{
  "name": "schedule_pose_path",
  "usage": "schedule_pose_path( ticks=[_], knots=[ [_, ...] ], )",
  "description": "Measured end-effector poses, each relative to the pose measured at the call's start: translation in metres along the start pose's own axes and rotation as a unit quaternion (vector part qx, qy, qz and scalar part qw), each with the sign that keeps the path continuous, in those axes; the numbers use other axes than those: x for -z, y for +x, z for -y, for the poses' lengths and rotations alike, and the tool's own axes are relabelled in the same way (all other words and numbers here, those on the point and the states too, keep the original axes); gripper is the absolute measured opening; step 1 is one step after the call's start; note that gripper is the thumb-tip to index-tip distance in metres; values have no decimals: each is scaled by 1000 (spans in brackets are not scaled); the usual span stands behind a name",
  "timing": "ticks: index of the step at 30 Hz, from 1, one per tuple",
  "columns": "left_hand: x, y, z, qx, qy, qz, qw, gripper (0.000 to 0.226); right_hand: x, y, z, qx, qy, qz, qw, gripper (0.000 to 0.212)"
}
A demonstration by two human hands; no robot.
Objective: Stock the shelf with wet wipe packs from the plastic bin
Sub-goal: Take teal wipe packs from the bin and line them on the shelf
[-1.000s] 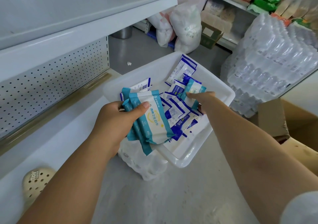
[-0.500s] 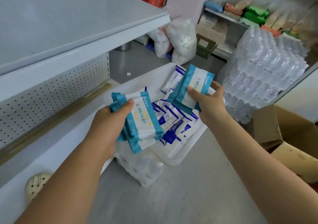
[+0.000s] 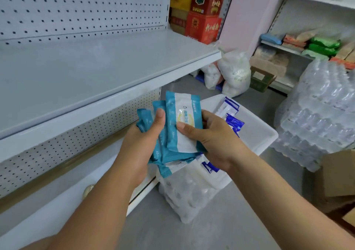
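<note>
Above bin (image 3: 257, 134), both hands (image 3: 217, 142) around packs (image 3: 184, 123)

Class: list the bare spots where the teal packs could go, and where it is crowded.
Free: the upper shelf, bare from pegboard to front lip; the white bin at its right corner. Crowded: the bin's left part, blue-white sachets under the left hand and right hand gripping teal packs.
</note>
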State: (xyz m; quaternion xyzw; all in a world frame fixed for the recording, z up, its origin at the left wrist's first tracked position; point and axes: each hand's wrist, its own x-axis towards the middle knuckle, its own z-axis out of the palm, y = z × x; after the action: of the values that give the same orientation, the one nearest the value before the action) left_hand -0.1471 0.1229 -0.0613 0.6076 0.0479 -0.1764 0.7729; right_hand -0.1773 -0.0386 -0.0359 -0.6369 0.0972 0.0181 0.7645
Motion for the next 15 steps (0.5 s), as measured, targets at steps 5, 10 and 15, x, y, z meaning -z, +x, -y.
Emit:
schedule_pose_path(
  ticks=[5, 10, 15],
  knots=[
    [27, -20, -33, -59, -44, -28, 997, 50, -50, 0, 19, 33, 4, 72, 997, 33],
    [71, -44, -81, -127, -30, -40, 991, 36, -100, 9, 46, 27, 46, 98, 994, 30],
    [129, -67, -137, -242, 29, -100, 965, 34, -173, 27, 67, 74, 25, 175, 981, 38]
  ],
)
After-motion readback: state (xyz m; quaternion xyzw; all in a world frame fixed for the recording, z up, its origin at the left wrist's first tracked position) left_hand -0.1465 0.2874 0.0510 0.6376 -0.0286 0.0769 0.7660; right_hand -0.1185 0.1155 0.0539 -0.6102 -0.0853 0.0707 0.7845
